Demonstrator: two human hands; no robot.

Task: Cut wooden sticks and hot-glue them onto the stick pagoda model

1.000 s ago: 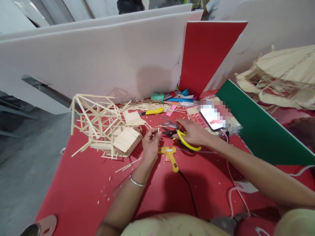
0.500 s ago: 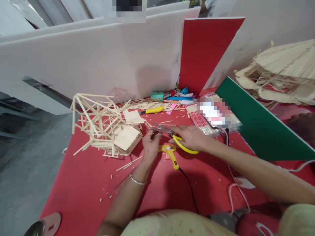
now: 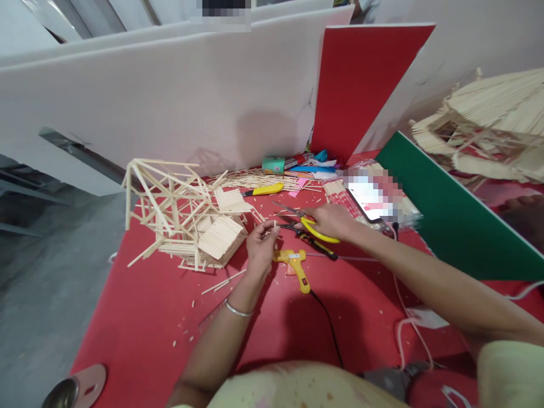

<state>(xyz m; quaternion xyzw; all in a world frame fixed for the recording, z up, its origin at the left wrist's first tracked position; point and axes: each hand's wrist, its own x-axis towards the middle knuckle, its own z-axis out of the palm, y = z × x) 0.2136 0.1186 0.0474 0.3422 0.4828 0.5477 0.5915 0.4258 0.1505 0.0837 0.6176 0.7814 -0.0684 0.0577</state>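
Observation:
My left hand [image 3: 260, 246] pinches a short thin wooden stick [image 3: 274, 225] upright between its fingertips, just above a yellow glue gun [image 3: 295, 266] that lies on the red table [image 3: 140, 317]. My right hand [image 3: 334, 221] grips yellow-handled scissors [image 3: 304, 224] with the blades apart, their tips pointing left toward the stick. A model built of wooden sticks [image 3: 187, 215] lies on its side to the left of my left hand.
A yellow utility knife [image 3: 264, 190], loose sticks, a tape roll [image 3: 272, 165] and pens lie at the back. A phone [image 3: 369, 198] rests on stick bundles at right. White, red and green boards stand around. The glue gun's black cord [image 3: 327, 331] runs toward me.
The scissors closed against the stick half a second ago and now stand apart again, drawn slightly right. My left hand still holds the stick upright.

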